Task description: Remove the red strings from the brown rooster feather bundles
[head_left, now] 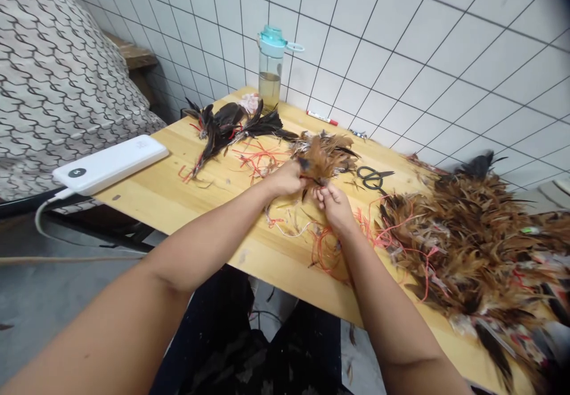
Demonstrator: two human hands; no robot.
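My left hand [287,178] is closed around the base of a bunch of brown feathers [327,156] over the middle of the wooden table [151,196]. My right hand [333,204] sits just right of it, fingers pinched at the bunch's base where a red string [312,177] shows. Loose red strings [327,246] lie on the table under and around both hands.
A large heap of brown feathers [472,246] covers the table's right side. Black scissors [373,177] lie beyond my right hand. Dark feathers [231,125], a water bottle [270,65], a red marker [321,117] and a white power bank [109,163] sit farther back and left.
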